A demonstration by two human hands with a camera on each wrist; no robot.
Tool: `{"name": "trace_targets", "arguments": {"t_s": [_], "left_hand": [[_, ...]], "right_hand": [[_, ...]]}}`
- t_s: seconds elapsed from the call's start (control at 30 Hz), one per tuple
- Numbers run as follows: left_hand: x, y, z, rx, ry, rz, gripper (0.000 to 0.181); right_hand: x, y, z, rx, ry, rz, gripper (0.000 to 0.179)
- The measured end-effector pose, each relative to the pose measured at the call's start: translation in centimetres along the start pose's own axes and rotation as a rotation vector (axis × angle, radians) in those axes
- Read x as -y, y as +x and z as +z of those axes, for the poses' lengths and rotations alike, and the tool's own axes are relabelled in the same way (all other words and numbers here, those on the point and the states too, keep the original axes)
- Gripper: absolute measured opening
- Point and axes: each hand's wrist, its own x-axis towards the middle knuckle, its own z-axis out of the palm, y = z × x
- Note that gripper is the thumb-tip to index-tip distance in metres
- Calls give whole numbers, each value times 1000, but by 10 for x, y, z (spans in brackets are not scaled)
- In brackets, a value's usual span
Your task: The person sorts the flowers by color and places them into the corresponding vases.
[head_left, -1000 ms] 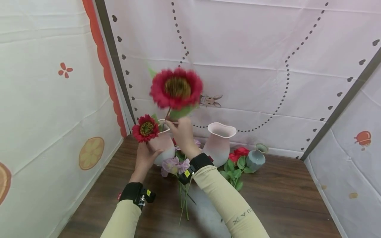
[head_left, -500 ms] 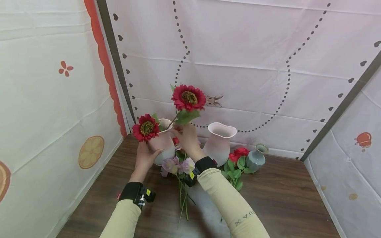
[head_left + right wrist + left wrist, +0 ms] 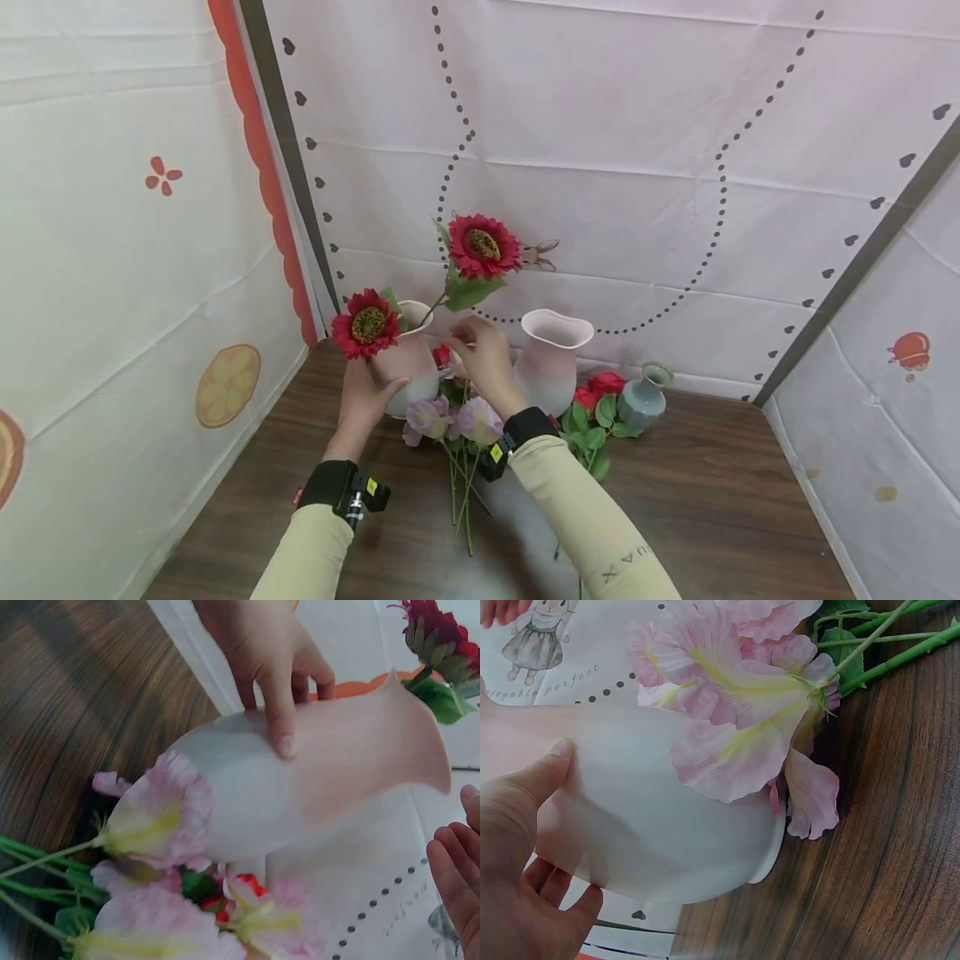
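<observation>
A pink-and-white vase (image 3: 408,362) with a wavy rim stands upright at the left back of the table. My left hand (image 3: 365,402) holds its side, thumb on one face and fingers round the other, as the left wrist view shows. Two red sunflower-like blooms rise from its mouth: one sunflower (image 3: 367,323) leans left over the rim, the other sunflower (image 3: 483,246) stands taller and tilts right. Just right of the rim, my right hand (image 3: 486,358) has its fingers loosely bent, apart from the stem. In the right wrist view these right-hand fingers (image 3: 457,870) hold nothing.
Pale purple-pink flowers (image 3: 480,421) lie in front of the vase, stems toward me. A second pink-and-white vase (image 3: 551,367) stands right of them. Red roses (image 3: 606,383) lie beside a small blue-grey vase (image 3: 642,404). Printed cloth walls (image 3: 600,208) surround the wooden table (image 3: 712,492).
The taller sunflower has come down and right, its stem now leaning on the rim. My right hand has let go of it and drawn slightly right. The left hand stays on the vase.
</observation>
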Motion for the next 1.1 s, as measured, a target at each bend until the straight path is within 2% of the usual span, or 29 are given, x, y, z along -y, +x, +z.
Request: {"name": "trace_targets", "arguments": {"t_s": [0.43, 0.67, 0.83, 1.1], "left_hand": [[0, 1, 1, 0, 3, -16, 104], [1, 2, 2, -5, -2, -16, 103], [3, 2, 2, -9, -5, -11, 102], [3, 3, 2, -5, -7, -2, 104]], "right_hand": [[-22, -19, -13, -28, -7, 73, 20], [-35, -28, -15, -61, 3, 59, 15], [-41, -33, -14, -77, 13, 79, 12], [-54, -44, -13, -89, 22, 83, 14]]}}
